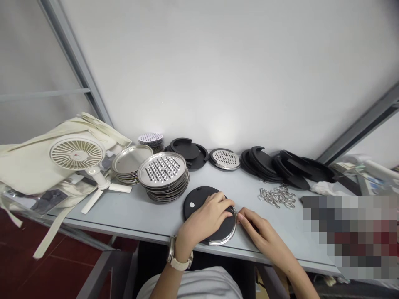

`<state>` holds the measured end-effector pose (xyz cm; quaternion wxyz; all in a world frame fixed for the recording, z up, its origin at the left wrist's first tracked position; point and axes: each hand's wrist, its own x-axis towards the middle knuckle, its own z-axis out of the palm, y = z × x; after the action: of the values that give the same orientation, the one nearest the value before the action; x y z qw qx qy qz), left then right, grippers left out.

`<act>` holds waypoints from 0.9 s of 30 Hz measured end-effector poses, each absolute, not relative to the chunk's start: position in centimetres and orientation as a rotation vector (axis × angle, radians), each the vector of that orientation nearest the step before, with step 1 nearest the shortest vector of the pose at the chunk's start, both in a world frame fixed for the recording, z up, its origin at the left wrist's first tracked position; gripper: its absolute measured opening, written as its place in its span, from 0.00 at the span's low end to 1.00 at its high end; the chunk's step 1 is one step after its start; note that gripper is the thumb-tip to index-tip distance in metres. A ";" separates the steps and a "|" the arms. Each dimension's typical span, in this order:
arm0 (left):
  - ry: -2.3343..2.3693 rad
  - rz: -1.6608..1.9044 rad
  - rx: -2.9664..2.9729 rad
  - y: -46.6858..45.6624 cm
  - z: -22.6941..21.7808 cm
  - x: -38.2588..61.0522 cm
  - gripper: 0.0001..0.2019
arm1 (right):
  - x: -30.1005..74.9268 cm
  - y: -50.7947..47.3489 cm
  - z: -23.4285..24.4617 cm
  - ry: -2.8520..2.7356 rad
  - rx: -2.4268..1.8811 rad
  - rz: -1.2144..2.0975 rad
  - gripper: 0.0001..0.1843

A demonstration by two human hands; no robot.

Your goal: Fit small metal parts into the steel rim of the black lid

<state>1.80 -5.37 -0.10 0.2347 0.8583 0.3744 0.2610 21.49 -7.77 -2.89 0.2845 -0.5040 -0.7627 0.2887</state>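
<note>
The black disc (199, 203) lies flat near the front edge of the grey surface (140, 214), directly in front of the person. It is round, matt black, with a small white spot near its left rim and a shallow notch at its far rim. A bright metal rim (222, 239) shows along its near right edge, so a steel plate appears to sit under or against it; how the two are joined cannot be told.

The left hand (204, 222) rests on top of the disc, palm down, fingers (224, 203) curled together and pressing at its right rim. A pale wristwatch (178, 257) is on that wrist. The right hand (260, 232) lies just beside the disc on the right, its fingers (245, 216) pinched together, meeting the left fingers at the rim. A small metal piece seems to be held there, but it is too small to tell.

Behind the disc stands a stack of perforated steel plates (163, 174), with a stack of plain steel plates (131, 164) to its left. Black discs lean in rows (280, 166) along the wall. A heap of small metal clips (277, 196) lies to the right. A cream desk fan (77, 155) sits at the far left on a cloth bag (28, 166).
</note>
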 end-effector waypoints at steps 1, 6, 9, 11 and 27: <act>1.031 0.714 2.355 -5.4 -0.1 1.8 0.11 | 21.5 -7.8 -2.9 -2.045 -1.348 0.765 0.17; 1.034 0.718 2.348 -5.4 -0.1 1.8 0.11 | 21.6 -7.6 -3.2 -2.077 -1.334 0.749 0.18; 1.030 0.724 2.344 -5.3 -0.2 1.8 0.11 | 21.7 -7.6 -3.2 -2.089 -1.319 0.755 0.17; 1.027 0.726 2.345 -5.3 -0.2 1.8 0.11 | 21.7 -7.6 -3.1 -2.099 -1.309 0.761 0.16; 1.045 0.696 2.394 -5.3 -0.4 1.8 0.10 | 21.5 -7.5 -3.2 -2.074 -1.334 0.779 0.18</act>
<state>1.85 -5.27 -0.39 0.2177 0.8644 0.3772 0.2512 21.49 -7.53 -3.18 0.2741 -0.4961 -0.7713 0.2896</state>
